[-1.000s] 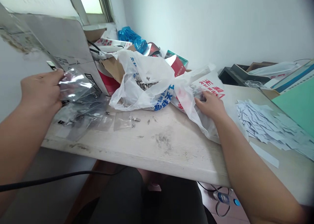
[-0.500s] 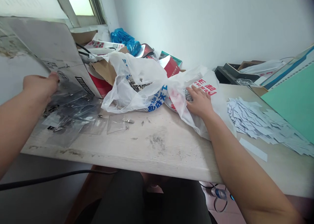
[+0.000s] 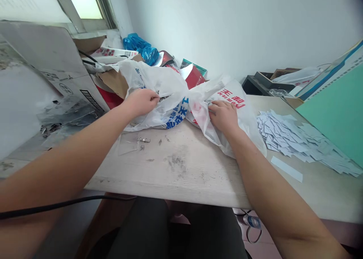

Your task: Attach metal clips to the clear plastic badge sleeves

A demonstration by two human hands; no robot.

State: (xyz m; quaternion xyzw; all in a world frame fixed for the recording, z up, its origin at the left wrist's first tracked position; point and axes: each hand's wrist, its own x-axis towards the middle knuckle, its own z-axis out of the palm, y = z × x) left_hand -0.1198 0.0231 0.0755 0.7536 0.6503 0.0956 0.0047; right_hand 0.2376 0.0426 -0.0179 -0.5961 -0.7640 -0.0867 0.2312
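Note:
My left hand reaches into the white plastic bag with blue print, fingers pinched together at the small metal pieces inside it. My right hand rests on the white plastic bag with red print, fingers curled into its folds. A clear small pouch with a metal clip lies on the table just below my left hand. More clear pouches are piled at the far left beside the cardboard box.
A heap of white paper slips lies to the right, with one loose slip nearer me. A green board stands at the far right. Blue bags, red boxes and clutter fill the back corner. A black cable runs under the table edge.
My left hand has left the clear pouches at the left and moved right into the blue-printed bag. My right hand has shifted slightly left on the red-printed bag.

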